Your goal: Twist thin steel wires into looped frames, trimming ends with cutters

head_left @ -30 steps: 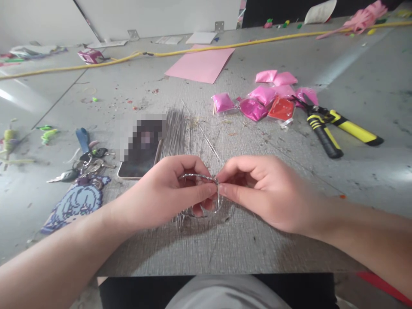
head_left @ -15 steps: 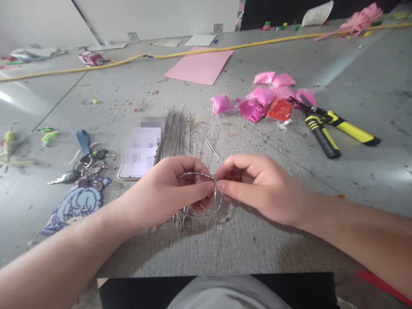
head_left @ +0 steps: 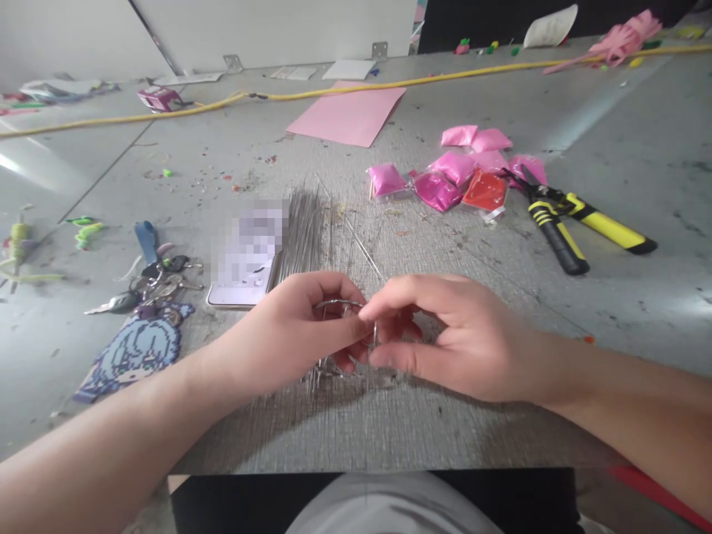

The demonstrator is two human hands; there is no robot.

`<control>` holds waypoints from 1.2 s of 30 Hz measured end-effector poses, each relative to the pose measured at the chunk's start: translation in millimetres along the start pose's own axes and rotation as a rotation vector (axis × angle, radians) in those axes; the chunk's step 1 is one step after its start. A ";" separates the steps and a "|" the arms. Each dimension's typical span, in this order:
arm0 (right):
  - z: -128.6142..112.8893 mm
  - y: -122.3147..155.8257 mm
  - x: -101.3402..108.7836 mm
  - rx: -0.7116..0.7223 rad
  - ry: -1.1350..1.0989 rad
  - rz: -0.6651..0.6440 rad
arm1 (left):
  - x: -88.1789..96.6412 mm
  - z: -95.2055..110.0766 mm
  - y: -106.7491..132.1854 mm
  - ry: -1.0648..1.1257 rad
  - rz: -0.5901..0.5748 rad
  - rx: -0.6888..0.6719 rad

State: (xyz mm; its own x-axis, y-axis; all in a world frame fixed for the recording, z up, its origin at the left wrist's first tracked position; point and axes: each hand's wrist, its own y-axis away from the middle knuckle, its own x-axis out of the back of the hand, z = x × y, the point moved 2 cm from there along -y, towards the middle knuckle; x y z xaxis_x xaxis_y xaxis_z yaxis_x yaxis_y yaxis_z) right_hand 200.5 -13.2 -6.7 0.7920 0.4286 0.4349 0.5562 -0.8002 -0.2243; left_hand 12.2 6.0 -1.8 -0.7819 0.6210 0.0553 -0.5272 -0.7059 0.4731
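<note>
My left hand [head_left: 294, 326] pinches a twisted silvery wire ring [head_left: 338, 302] between thumb and bent fingers, just above the table's near edge. Part of the ring is hidden by the fingers. Against its right side, my right hand [head_left: 461, 337] has its index fingertip by the left thumb and its own thumb lower down, with a short upright bit of wire between them. Behind the hands lies a bundle of thin straight metal wires [head_left: 303, 230]. A few single wires [head_left: 361, 248] lie loose to the right of the bundle.
A phone [head_left: 245, 256] lies left of the bundle, beside keys with a pixel-pattern charm [head_left: 139, 345]. Pink and red packets [head_left: 456, 169] and yellow-black pliers [head_left: 561, 215] lie at right. Farther back are a pink sheet [head_left: 350, 111] and a yellow cord [head_left: 389, 85].
My right thumb has dropped away from the index finger, which now reaches farther left over the wire. My left hand keeps its pinch almost in place.
</note>
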 end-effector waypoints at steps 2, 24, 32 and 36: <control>0.2 0.4 0.5 -0.023 -0.029 0.018 | -0.9 0.8 0.1 0.012 -0.002 0.008; 4.4 3.5 1.2 -0.146 -0.122 0.088 | -1.4 2.5 -0.7 0.074 0.025 -0.014; 1.9 3.8 1.4 -0.002 0.035 0.109 | -0.5 3.8 -2.2 0.099 0.015 0.004; -3.0 1.0 0.3 0.157 0.084 0.066 | -0.5 4.0 -2.2 0.105 0.029 0.016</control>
State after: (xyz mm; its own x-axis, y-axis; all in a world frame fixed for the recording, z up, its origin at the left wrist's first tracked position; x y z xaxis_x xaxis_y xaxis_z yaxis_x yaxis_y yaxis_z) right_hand 200.5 -15.0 -4.2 0.8079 0.3351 0.4848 0.5412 -0.7473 -0.3855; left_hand 15.1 8.6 0.7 -0.8278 0.5605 -0.0233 -0.4992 -0.7170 0.4865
